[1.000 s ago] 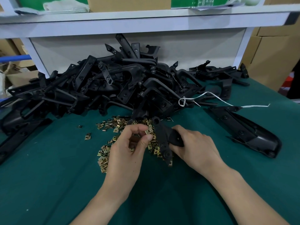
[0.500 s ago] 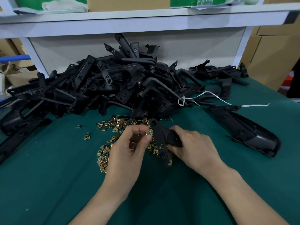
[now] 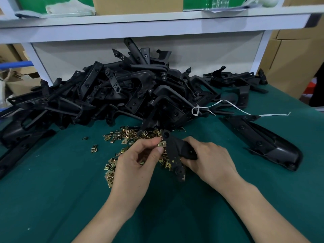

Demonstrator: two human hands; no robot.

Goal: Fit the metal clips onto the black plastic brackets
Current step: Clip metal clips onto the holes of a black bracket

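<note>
Over the middle of the green table (image 3: 52,199), in the head view, little has moved in the last second, but it counts: the left hand (image 3: 138,162) has brought its metal clip (image 3: 162,144) in from just beside the held bracket (image 3: 175,151) until it meets that bracket's left edge, below the rounded upper end, while the right hand (image 3: 210,160) has tipped the part slightly toward it. The left hand pinches the clip between thumb and forefinger with its other fingers curled under; the right hand wraps round the thick middle of the bracket, holding it upright and a little tilted above the loose clips (image 3: 126,135). I judge the fitting to be at the point of pushing on: the clip looks lined up but not yet seated, and whether its open side faces the edge is too small to tell. Gold shows near the bracket's lower end, though I cannot say if that is a fitted clip or loose ones behind. Behind the clips lies the pile of brackets (image 3: 122,95), heaped against the back panel under the shelf (image 3: 157,23), with a white string (image 3: 228,104) trailing off it to the right. One long bracket (image 3: 266,142) lies apart on the right. Nothing blocks the hands; the scattered clips beneath could snag the bracket if it drops lower.
</note>
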